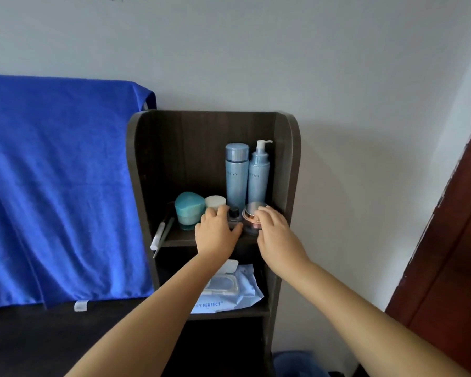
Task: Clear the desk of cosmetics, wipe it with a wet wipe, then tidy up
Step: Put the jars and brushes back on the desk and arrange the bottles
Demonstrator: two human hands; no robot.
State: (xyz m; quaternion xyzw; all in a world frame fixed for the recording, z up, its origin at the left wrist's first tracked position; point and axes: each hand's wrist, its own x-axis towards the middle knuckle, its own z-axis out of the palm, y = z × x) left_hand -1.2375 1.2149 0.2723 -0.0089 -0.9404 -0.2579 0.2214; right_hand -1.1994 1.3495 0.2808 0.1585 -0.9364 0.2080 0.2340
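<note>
A dark wooden shelf unit (pixel 286 170) stands against the wall. On its top shelf are two tall light-blue bottles (pixel 236 175), one with a pump (pixel 259 178), a teal jar (pixel 188 210), a white-capped jar (pixel 215 201), a small dark-capped bottle (pixel 234 214) and a pink-gold round jar (pixel 252 214). My left hand (pixel 216 234) curls its fingers round the white-capped jar. My right hand (pixel 275 227) lies over the pink-gold jar, fingers bent onto its lid. A wet-wipe pack (pixel 229 289) lies on the shelf below.
Two thin brushes or pens (pixel 161 232) stick out over the top shelf's left edge. A blue towel (pixel 57 186) hangs at the left over a dark surface. A reddish-brown door (pixel 452 240) is at the right, a blue bin (pixel 294 363) beneath.
</note>
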